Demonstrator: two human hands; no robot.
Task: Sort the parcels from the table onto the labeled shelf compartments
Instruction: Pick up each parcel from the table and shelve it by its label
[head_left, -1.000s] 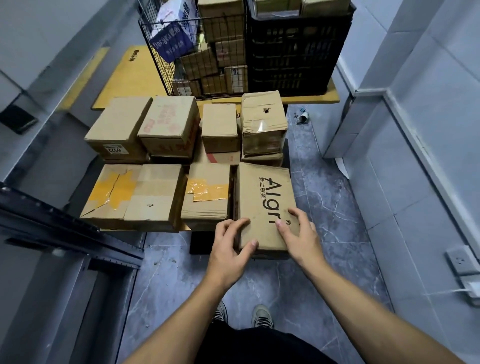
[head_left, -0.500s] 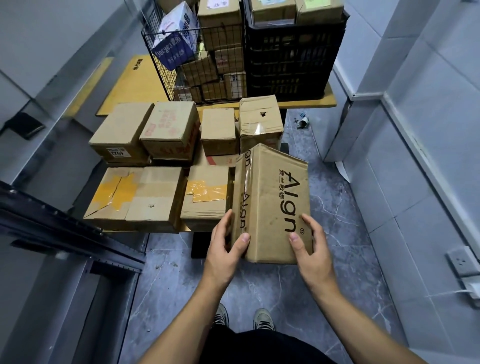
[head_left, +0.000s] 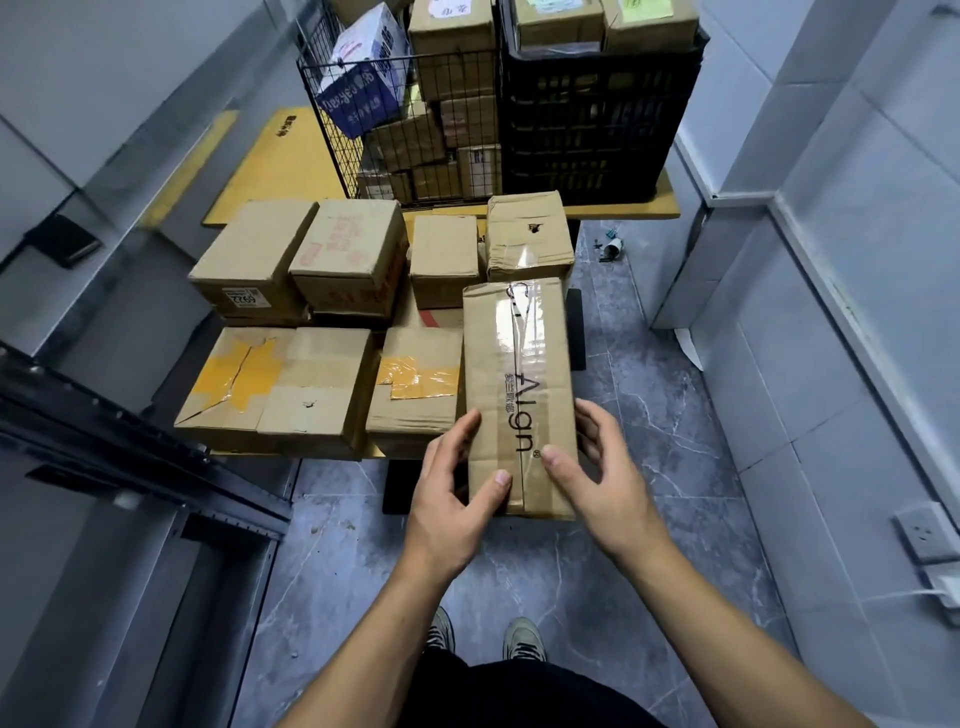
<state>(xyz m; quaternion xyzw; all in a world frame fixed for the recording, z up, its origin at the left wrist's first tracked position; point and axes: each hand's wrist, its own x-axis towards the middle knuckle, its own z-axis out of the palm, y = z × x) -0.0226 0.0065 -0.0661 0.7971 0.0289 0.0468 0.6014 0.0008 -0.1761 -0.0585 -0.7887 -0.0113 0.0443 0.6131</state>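
Note:
A long brown cardboard parcel (head_left: 519, 384) printed "Align" and sealed with clear tape is held between both hands above the near right corner of the table. My left hand (head_left: 457, 493) grips its near left edge with the thumb on top. My right hand (head_left: 597, 467) holds its near right edge, thumb across the top face. Several other cardboard parcels (head_left: 317, 389) lie packed together on the low table (head_left: 576, 332), two of them with yellow tape.
Behind the table, a wire basket (head_left: 353, 119) and a black plastic crate (head_left: 592, 119) full of boxes stand on a wooden board. A dark metal shelf frame (head_left: 130, 462) runs along the left. Tiled walls close in on both sides; a wall socket (head_left: 924, 530) is at right.
The parcel was lifted off the table, tipped up on its side, and turned so a narrower taped face is up. Both hands stayed on its near end throughout.

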